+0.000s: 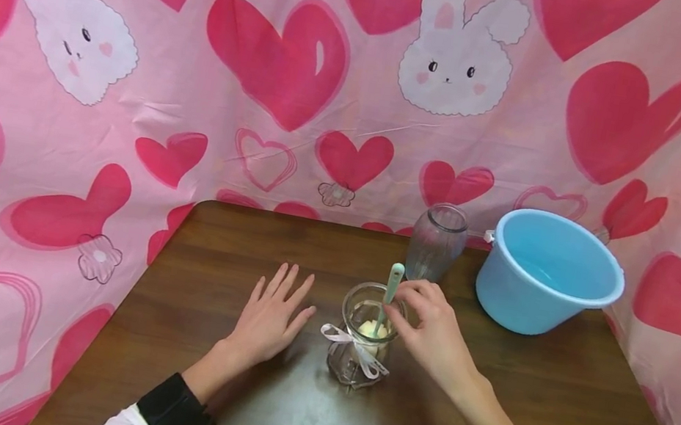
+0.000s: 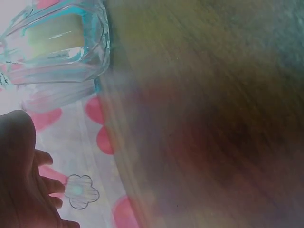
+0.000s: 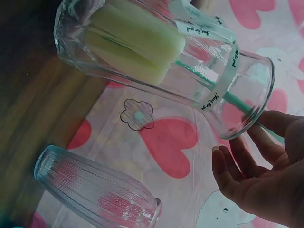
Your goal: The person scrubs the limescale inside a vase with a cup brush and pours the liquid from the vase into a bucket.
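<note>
A clear glass vase with a white printed ribbon tied round its neck stands on the table. Inside it sits a sponge bottle brush; its pale yellow-green sponge head is low in the vase and its mint-green handle sticks out of the mouth. My right hand pinches the handle at the vase's rim, the other fingers loosely bent beside the glass. To the left of the vase, my left hand rests flat over the tabletop with fingers spread, apart from the glass.
Behind the ribboned vase stands a taller ribbed glass vase. A light blue bucket is at the back right of the brown wooden table. Pink cloth with hearts and rabbits hangs around the table's back and sides.
</note>
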`<move>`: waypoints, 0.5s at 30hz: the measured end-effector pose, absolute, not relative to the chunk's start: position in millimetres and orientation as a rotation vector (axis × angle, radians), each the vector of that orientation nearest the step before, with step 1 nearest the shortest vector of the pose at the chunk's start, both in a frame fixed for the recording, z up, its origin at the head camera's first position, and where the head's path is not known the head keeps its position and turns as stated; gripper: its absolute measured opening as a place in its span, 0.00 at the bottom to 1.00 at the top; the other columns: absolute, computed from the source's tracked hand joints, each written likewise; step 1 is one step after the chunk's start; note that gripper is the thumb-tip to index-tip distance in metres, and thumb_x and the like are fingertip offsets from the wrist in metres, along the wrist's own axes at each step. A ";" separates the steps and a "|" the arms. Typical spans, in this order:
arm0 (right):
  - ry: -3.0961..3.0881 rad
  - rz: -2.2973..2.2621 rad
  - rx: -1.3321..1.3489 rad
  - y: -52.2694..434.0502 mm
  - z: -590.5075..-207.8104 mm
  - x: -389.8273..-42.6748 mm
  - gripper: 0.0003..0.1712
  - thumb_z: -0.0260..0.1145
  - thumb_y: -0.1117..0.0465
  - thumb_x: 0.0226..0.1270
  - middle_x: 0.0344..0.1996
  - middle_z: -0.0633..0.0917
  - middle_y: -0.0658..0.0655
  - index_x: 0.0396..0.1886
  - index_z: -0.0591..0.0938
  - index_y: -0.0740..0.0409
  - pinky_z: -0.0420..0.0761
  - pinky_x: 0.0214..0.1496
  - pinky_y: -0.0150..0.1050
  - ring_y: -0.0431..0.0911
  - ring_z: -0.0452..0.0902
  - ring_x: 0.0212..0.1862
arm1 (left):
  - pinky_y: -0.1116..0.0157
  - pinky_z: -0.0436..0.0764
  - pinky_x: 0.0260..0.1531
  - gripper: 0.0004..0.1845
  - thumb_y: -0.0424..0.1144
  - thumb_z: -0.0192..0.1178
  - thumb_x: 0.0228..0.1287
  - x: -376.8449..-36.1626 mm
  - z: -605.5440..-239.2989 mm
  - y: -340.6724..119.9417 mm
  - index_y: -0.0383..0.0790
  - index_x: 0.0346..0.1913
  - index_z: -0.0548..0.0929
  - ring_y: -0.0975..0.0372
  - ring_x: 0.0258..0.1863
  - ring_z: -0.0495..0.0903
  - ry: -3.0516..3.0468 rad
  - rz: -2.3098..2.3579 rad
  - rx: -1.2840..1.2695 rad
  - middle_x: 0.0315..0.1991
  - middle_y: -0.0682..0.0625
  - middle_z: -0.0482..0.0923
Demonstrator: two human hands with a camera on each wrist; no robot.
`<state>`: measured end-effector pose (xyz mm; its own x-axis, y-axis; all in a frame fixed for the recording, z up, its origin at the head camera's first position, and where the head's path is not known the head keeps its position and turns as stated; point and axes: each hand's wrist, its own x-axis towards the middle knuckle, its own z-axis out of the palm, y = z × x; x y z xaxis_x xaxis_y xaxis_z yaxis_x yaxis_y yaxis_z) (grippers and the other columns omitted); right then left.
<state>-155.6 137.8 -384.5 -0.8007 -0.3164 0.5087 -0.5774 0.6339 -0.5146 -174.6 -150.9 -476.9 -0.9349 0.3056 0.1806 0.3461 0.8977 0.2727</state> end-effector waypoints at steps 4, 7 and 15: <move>-2.497 0.949 0.710 136.4 -386.2 -155.5 0.08 0.79 0.68 0.59 0.43 0.85 0.54 0.37 0.88 0.56 0.81 0.43 0.45 0.50 0.77 0.48 | 0.35 0.53 0.75 0.35 0.59 0.49 0.80 -174.4 -475.9 -151.2 0.49 0.81 0.63 0.46 0.83 0.47 -2.920 -0.455 -0.507 0.82 0.39 0.53; -2.495 0.956 0.701 137.4 -388.1 -154.4 0.08 0.79 0.68 0.60 0.44 0.85 0.54 0.37 0.88 0.56 0.81 0.43 0.45 0.50 0.77 0.48 | 0.35 0.52 0.75 0.35 0.59 0.50 0.79 -173.8 -476.5 -151.0 0.49 0.81 0.63 0.46 0.83 0.47 -2.918 -0.461 -0.498 0.82 0.39 0.53; -2.496 1.055 0.625 151.2 -391.7 -147.2 0.12 0.78 0.67 0.61 0.44 0.85 0.51 0.43 0.86 0.54 0.85 0.44 0.47 0.49 0.81 0.47 | 0.35 0.51 0.75 0.34 0.58 0.51 0.80 -169.6 -476.6 -150.2 0.47 0.81 0.65 0.47 0.83 0.47 -2.910 -0.500 -0.500 0.82 0.38 0.54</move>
